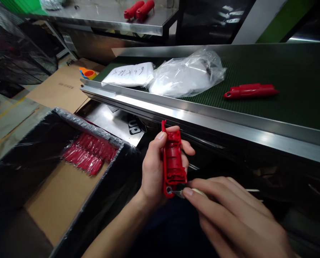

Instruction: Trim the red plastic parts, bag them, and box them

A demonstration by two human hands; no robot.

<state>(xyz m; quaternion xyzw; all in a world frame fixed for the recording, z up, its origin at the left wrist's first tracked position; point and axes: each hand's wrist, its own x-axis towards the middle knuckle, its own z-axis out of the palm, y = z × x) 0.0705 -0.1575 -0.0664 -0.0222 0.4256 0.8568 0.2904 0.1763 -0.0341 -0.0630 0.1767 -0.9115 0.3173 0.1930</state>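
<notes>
My left hand (153, 168) is wrapped around a red plastic housing (173, 154), holding it upright with its ribbed hollow side facing me. A round hole with a light metallic-looking rim sits at the housing's lower end. My right hand (232, 211) pinches a small knife (179, 193) with a pale handle. Its pointed blade reaches the edge of that lower end, beside the hole; whether it touches I cannot tell. Beyond my hands, a similar red part (251, 91) lies on the green conveyor belt (291, 71).
A metal rail (203, 114) edges the belt, which carries a white packet (130, 74) and a clear bag (188, 77). At left stands a black-lined box (87, 193) with bagged red parts (90, 152). Behind, two red parts (139, 10) rest on a metal table (100, 18).
</notes>
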